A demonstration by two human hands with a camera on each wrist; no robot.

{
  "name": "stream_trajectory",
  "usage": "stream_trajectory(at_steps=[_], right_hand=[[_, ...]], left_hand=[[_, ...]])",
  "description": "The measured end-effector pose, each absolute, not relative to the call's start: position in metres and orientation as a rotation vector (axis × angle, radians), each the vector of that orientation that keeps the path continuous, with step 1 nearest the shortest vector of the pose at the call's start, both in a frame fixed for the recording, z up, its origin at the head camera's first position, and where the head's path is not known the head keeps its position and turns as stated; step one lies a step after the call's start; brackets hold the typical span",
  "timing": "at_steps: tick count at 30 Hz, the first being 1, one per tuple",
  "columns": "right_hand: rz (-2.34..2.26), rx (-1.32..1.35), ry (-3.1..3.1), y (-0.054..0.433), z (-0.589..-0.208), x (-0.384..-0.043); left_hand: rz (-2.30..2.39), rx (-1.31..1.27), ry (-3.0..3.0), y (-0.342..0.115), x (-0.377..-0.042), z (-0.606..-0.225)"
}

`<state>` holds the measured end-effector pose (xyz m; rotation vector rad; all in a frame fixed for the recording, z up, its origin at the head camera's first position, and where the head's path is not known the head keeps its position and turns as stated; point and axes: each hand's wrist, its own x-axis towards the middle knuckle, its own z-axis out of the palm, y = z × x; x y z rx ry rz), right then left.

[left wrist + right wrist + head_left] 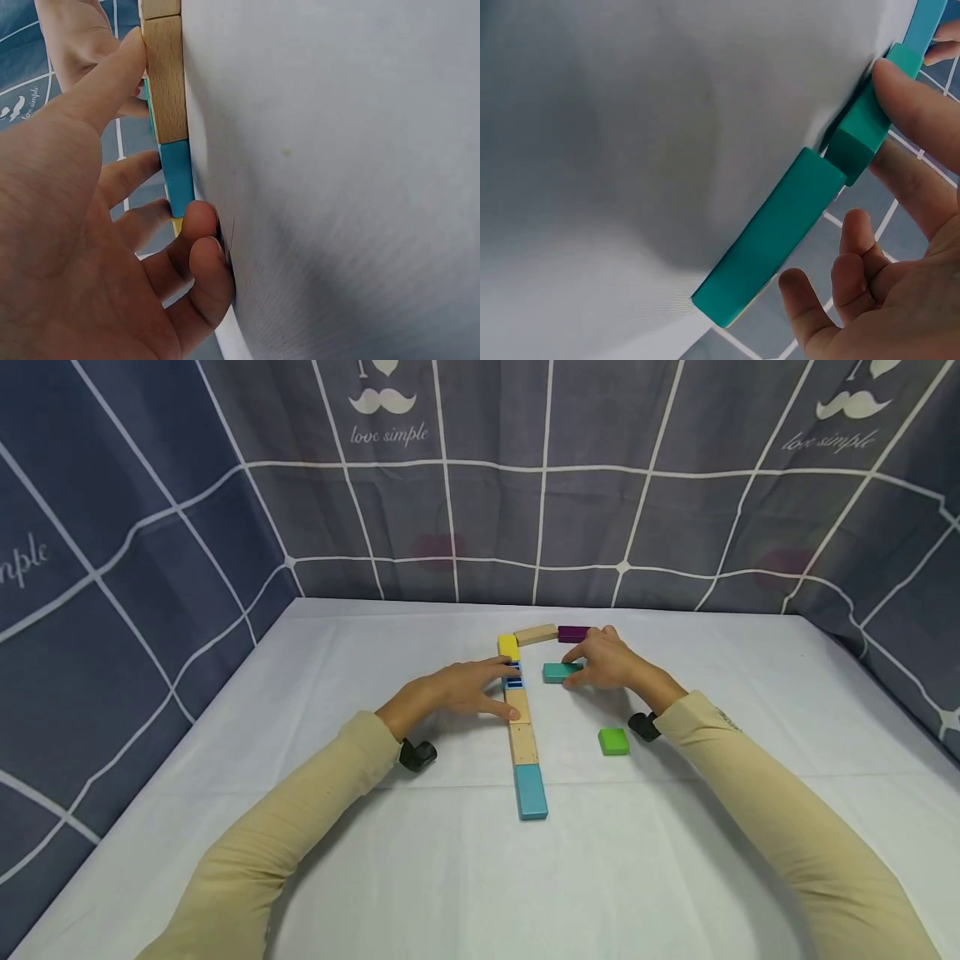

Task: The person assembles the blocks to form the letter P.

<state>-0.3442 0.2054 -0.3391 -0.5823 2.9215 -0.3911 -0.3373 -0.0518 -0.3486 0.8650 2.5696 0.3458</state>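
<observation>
A row of blocks runs down the table. From its far end come a yellow block point(508, 647), a blue block point(513, 682), two wooden blocks point(523, 744) and a light blue block point(531, 793). My left hand point(468, 687) rests against the row's left side, thumb at a wooden block point(166, 82) and fingertips at the blue block point(178, 176). Right of the row, my right hand point(606, 660) pinches a teal block point(557, 672) between thumb and finger. Another teal block point(772, 240) lies close by in the right wrist view; the head view does not show it plainly.
A wooden block point(536, 635) and a purple block point(573, 633) extend rightward from the yellow block. A green block point(613, 742) lies nearer, by the right wrist. White cloth point(420, 877) covers the table; a grid-patterned curtain point(480, 510) hangs behind it.
</observation>
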Motion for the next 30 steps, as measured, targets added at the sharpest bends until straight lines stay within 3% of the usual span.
stream_trajectory(at_steps=[22, 30], right_hand=[[-0.368, -0.610, 2.932, 0.209, -0.346, -0.347], [-0.514, -0.686, 2.914, 0.216, -0.338, -0.327]], left_hand=[[0.334, 0.864, 2.572, -0.053, -0.337, -0.350], [0.347, 0.872, 2.567, -0.053, -0.338, -0.349]])
